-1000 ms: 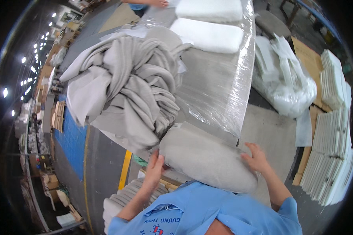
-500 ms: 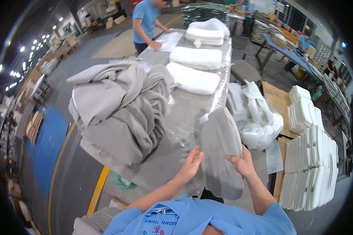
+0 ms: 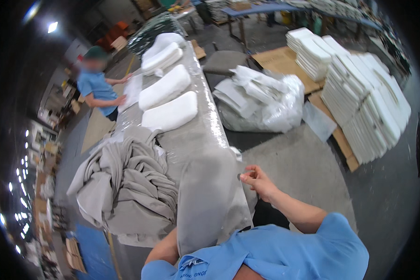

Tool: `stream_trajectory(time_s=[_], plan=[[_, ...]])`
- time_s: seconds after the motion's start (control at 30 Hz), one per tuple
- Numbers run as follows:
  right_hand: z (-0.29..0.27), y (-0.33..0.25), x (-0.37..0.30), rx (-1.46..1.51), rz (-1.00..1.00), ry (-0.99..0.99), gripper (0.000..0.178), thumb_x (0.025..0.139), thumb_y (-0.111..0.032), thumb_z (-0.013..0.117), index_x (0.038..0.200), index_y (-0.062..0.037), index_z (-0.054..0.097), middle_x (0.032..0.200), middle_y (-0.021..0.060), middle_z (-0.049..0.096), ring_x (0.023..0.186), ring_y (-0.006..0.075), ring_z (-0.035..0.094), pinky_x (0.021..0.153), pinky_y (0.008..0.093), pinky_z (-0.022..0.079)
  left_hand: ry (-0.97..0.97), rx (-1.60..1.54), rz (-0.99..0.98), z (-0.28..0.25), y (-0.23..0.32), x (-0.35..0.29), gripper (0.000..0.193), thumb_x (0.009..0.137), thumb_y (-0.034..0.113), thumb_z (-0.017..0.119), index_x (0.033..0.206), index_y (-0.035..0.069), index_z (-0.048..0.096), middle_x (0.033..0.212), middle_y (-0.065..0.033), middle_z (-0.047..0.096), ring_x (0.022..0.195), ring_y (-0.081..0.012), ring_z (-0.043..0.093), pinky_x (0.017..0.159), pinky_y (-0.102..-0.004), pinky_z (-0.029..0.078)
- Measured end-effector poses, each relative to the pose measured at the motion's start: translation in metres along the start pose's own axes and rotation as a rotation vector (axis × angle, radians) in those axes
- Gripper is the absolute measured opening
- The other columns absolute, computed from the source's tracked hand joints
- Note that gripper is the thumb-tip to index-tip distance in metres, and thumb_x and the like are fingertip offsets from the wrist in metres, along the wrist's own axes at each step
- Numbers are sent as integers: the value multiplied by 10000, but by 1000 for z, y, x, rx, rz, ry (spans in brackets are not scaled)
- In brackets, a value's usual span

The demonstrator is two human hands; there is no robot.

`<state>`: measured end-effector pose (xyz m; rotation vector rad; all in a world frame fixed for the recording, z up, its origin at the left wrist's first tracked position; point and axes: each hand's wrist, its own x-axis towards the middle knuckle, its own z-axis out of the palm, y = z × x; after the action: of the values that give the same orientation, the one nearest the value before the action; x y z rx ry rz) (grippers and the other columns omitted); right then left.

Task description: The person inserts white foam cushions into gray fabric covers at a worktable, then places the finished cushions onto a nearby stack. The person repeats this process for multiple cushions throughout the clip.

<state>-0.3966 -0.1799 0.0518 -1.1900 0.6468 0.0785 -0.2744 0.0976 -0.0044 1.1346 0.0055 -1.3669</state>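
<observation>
A long grey fabric-covered cushion (image 3: pixel 205 200) stands tilted in front of me at the near end of the table, with a bit of white showing by its upper right corner. My left forearm (image 3: pixel 169 246) passes behind the cushion's lower left side, and the hand itself is hidden there. Just right of the cushion is my right hand (image 3: pixel 260 183), its thumb and forefinger drawn together at a small dark thing too small to name. To the left, a heap of grey fabric (image 3: pixel 130 186) lies crumpled on the table.
White cushion pads (image 3: pixel 170 112) lie along the plastic-covered table (image 3: pixel 207 95). A person in blue (image 3: pixel 95 84) handles a white sheet at its far left side. To the right are a clear plastic bag of white pieces (image 3: pixel 270 102) and tall stacks of white pads (image 3: pixel 359 102) on cardboard.
My view has swung right. The cushion has come up closer and to the left, with my left arm now behind it. My right hand has let go of the cushion's right side.
</observation>
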Motion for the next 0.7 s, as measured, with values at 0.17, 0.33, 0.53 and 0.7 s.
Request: stream_trajectory(time_s=[0.17,0.33,0.53,0.7], plan=[[12,85,-1,321,77,-3,205,986,-249,764,998,-97,627,883,-28,592,774,84,502,671,283,416,155,98,-135,-2,-50,-13,548,1097,424,502,1441,4,577,1190,-135,731,1112,-276,679,972,-403,533],[-4,138,8,323,125,170,178,968,-142,759,977,-95,588,805,-9,588,661,95,505,586,287,416,177,1076,-98,-11,-33,0,491,1094,392,521,1395,16,616,1124,-124,737,1064,-251,682,933,-387,536],[6,172,16,336,193,276,262,952,-93,774,1040,-91,528,804,10,584,626,103,520,526,271,399,240,1060,210,42,38,99,381,1088,350,570,1258,40,712,961,-52,674,762,-138,602,701,-305,500],[8,183,23,465,109,205,242,958,-152,795,1016,-107,564,799,-9,593,617,79,507,523,268,392,-55,1159,-211,115,82,170,412,1040,422,628,1123,41,758,865,0,642,714,-111,571,658,-283,471]])
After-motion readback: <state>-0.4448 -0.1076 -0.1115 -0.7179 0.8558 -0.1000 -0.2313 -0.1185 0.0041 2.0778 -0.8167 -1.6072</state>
